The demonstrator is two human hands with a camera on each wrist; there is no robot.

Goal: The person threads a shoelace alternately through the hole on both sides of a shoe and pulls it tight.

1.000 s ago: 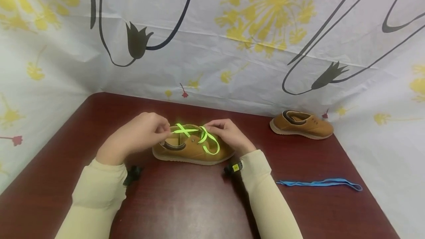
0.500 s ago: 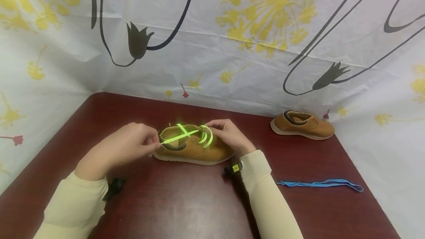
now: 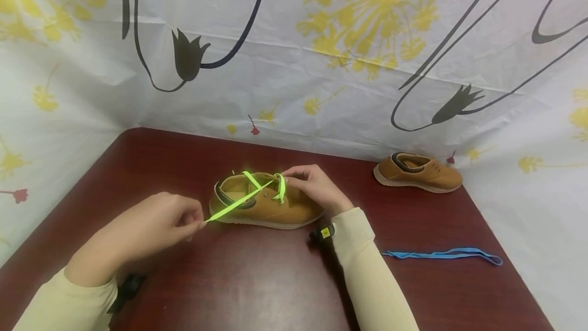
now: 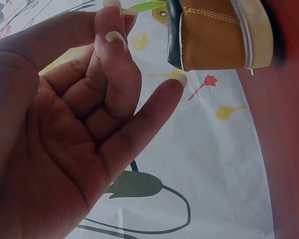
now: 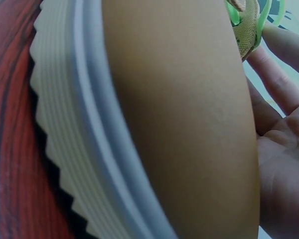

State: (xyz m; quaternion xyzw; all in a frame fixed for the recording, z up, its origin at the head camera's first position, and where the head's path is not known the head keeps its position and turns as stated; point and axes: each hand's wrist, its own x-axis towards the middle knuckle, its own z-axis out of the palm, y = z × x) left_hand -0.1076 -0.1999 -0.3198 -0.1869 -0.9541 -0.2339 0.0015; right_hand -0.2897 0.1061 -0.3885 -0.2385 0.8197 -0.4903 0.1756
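A tan shoe [image 3: 285, 213] stands on the table with its toe to the right, a neon green shoelace [image 3: 234, 207] threaded through its front eyelets. My left hand [image 3: 151, 226] pinches one lace end between thumb and fingers, left of the heel. From there the lace runs straight and taut to the eyelets. Another length of lace lies across the shoe's opening. My right hand [image 3: 317, 188] is at the front of the laces, thumb and fingers pinching the fabric tongue [image 5: 246, 32], seen in the right wrist view. The shoe's side partly hides those fingers there.
A second tan shoe [image 3: 418, 173], with no lace in it, stands at the back right of the dark red table [image 3: 257, 280]. A folded blue shoelace [image 3: 443, 255] lies to the right of my right forearm. A patterned white sheet [image 3: 294, 65] hangs behind and beside the table.
My left hand has moved left and toward me with the lace end, drawing the lace longer across the shoe. The loop by the eyelets has shrunk. My right hand has stayed in place.
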